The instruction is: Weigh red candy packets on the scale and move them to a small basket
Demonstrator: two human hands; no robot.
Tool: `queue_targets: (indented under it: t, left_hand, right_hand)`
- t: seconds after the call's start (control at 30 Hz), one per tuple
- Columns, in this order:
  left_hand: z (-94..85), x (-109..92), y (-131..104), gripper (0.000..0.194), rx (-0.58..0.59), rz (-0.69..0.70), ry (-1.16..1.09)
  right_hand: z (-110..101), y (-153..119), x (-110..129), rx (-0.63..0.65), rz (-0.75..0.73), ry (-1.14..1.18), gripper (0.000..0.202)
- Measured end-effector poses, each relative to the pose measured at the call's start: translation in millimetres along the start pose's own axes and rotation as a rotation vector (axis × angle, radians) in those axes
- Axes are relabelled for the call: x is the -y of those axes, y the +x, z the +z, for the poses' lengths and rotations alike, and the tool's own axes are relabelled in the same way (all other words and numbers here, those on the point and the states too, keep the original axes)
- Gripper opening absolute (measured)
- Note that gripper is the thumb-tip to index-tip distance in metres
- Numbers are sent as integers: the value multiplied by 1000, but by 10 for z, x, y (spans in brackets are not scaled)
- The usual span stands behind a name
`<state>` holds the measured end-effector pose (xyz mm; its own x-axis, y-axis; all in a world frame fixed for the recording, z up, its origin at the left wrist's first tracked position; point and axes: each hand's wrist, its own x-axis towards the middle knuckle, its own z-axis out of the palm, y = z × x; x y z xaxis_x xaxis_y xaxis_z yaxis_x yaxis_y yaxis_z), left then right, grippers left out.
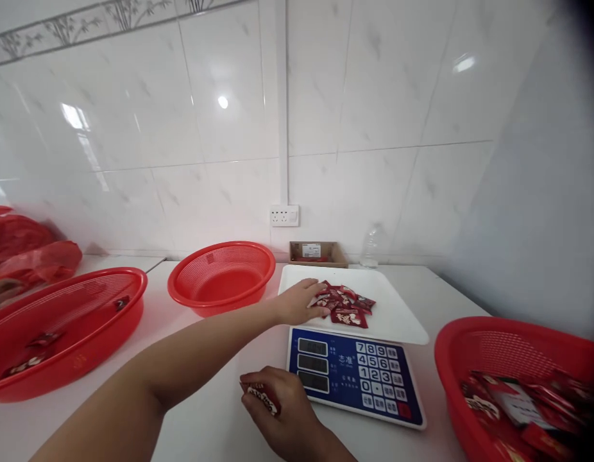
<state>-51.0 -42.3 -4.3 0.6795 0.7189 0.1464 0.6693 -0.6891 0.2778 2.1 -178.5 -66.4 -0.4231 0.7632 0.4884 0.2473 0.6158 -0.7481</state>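
My left hand (301, 304) reaches over the scale's white tray (396, 314), its thumb and fingers closed around the left side of a pile of small red snack packets (349, 317). How many packets lie within that grip is hidden. Lower down, in front of the scale (345, 366) with its blue keypad panel, my right hand (285, 410) pinches a red snack packet with white lettering (263, 396). The digits on the scale's displays are too dim to read.
A red basket (444, 350) at the right holds many red packets. Another red basket (133, 282) at the left contains several. Behind stands a third red basket (220, 308). A cardboard box (342, 256) and a clear plastic bottle (373, 245) are by the wall. Someone else's hand (3, 292) shows far left.
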Motion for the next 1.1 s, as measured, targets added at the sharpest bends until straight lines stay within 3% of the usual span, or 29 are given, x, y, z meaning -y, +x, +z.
queue_targets:
  t: [0.13,0.3,0.43,0.57,0.7,0.87,1.0,1.1]
  left_hand:
    - [155,-20,362,81,39,24,11]
    - [198,47,467,58,-55,-25,55]
    - [173,75,409,51,-116,-71,64]
    - [-5,201,373,47,-199,-137,85]
    - [-352,505,255,43,-312,-270,141]
    - [-684,975,-131,41,-356,-489,220]
    - [-689,1173,-350,39,-329,-596,264]
    - [-566,1099,-274,44,-338,-577,266]
  right_hand:
    - [-12,13,-4,-28,-15,-19,22]
    - [21,15,-40,-25,-58,-39,23]
    - [22,22,-45,-22,-64,-51,23]
    - [11,17,-33,-37,-78,-45,22]
    - [17,1,-29,-35,-99,-49,22]
    - [11,10,-28,-28,-92,-43,22]
    - [26,16,-43,-42,-57,-16,21]
    - [79,12,-92,-18,-66,-6,21]
